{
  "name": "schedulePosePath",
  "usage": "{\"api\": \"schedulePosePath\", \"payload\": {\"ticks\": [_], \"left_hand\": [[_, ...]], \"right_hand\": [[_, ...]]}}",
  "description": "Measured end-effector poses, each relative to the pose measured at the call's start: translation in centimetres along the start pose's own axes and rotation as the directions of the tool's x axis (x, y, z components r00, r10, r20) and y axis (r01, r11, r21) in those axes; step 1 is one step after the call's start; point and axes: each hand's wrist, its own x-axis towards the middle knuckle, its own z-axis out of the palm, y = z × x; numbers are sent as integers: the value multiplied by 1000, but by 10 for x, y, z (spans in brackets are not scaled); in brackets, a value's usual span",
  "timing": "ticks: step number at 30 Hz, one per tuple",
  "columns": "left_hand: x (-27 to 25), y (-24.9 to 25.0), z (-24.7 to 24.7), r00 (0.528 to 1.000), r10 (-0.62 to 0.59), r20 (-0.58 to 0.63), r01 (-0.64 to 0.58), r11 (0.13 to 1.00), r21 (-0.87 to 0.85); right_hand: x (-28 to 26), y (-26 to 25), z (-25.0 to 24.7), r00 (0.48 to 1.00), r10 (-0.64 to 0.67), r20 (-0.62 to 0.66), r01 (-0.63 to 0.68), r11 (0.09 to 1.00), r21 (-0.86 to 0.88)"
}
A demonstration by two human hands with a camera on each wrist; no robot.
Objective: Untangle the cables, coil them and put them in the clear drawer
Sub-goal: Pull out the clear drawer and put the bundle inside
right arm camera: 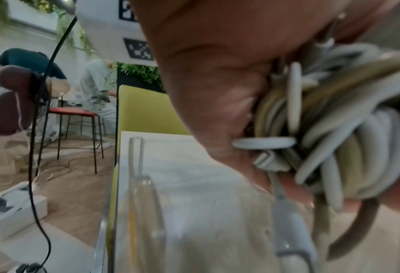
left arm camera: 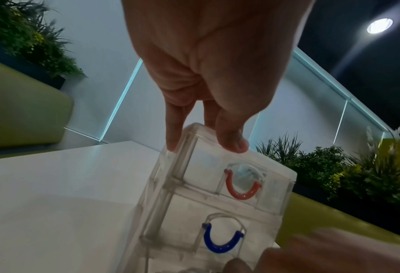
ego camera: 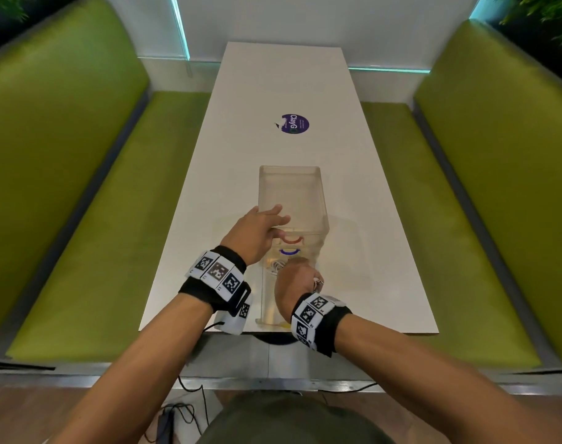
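left hand (left arm camera: pixel 208 77) flat, fingers straight on top of the clear drawer unit (ego camera: pixel 291 200) to brace it near the table's (ego camera: pixel 209 174) front edge, right hand (ego camera: pixel 295 285) clamped on the coiled cables (right arm camera: pixel 334 133) over the pulled-out drawer (right arm camera: pixel 147 212), likely about to drop them in

You had a white table (ego camera: pixel 228 174) between two lime-green benches (ego camera: pixel 65 155), with a round purple sticker (ego camera: pixel 295 124) on the tabletop. The clear drawer unit (ego camera: pixel 292 200) carried one red handle (left arm camera: pixel 242 186) and one blue handle (left arm camera: pixel 222 240), both U-shaped. The coiled cables (right arm camera: pixel 339 129) in your right hand (right arm camera: pixel 217 73) were pale grey-white mixed with olive-beige strands. Your wristbands (ego camera: pixel 220 274) were black, set with white tiles printed in black-and-white square marker patterns.
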Motion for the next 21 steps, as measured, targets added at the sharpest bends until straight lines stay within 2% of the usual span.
{"api": "schedulePosePath", "payload": {"ticks": [3,6,9,12,16,19,21], "left_hand": [[-1,1,0,999,-32,-12,31,998,-63],[-2,2,1,999,-41,-18,39,996,-81],[-3,2,2,998,-54,-18,52,995,-84],[-3,2,1,998,-56,-21,54,996,-73],[-3,1,3,998,-54,-41,51,996,-73],[-3,0,6,997,-57,-51,53,995,-80],[-2,-1,7,996,-59,-63,52,994,-97]], "right_hand": [[0,1,5,1000,24,5,-24,999,35],[8,-8,10,994,90,68,-100,979,176],[14,-15,15,975,196,101,-220,883,414],[14,-18,22,961,272,45,-256,824,505],[13,-18,16,956,249,155,-290,731,618],[4,-7,19,985,124,118,-170,635,754],[-7,2,33,1000,-14,-8,15,665,746]]}}
